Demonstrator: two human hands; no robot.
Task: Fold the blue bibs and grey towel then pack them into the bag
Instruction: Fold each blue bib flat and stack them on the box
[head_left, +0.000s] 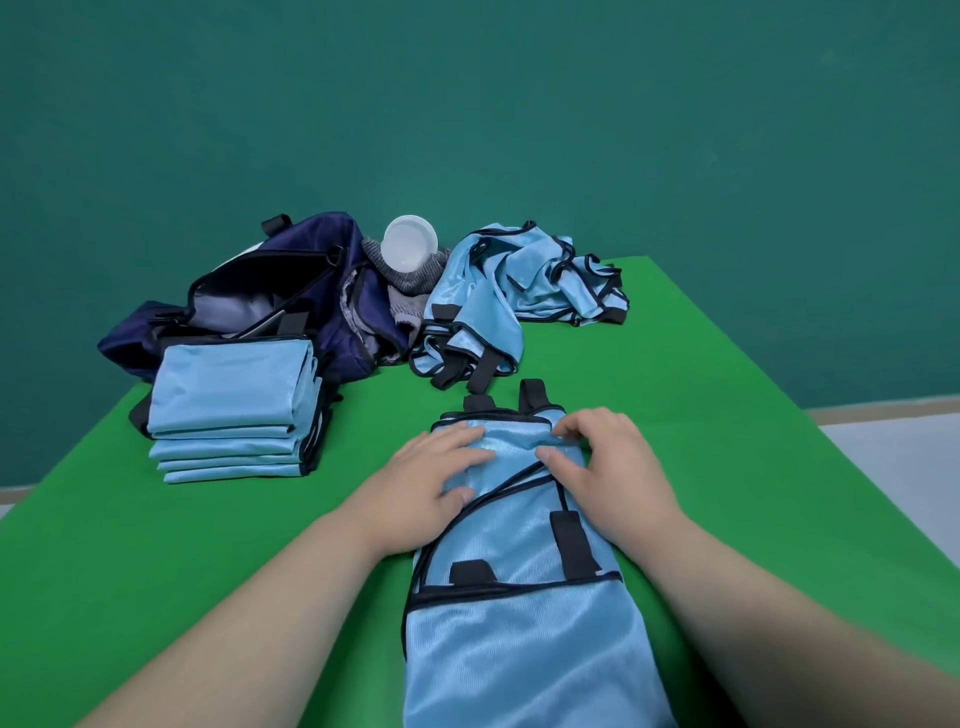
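Note:
A light blue bib (519, 613) with black trim lies folded lengthwise into a long strip on the green table, running toward me. My left hand (431, 478) rests flat on its upper left part. My right hand (608, 467) lies on its upper right part, with fingertips bent onto the cloth near the top edge. A stack of several folded blue bibs (228, 410) sits at the left. A heap of unfolded blue bibs (514, 291) lies at the back. The navy bag (270, 296) stands open at the back left, with the grey towel (410, 283) crumpled beside it.
A white plastic cup (409, 247) lies on its side on the grey towel. The green table (701, 395) ends at the back edge just behind the bib heap and slopes off to the right. A teal wall rises behind.

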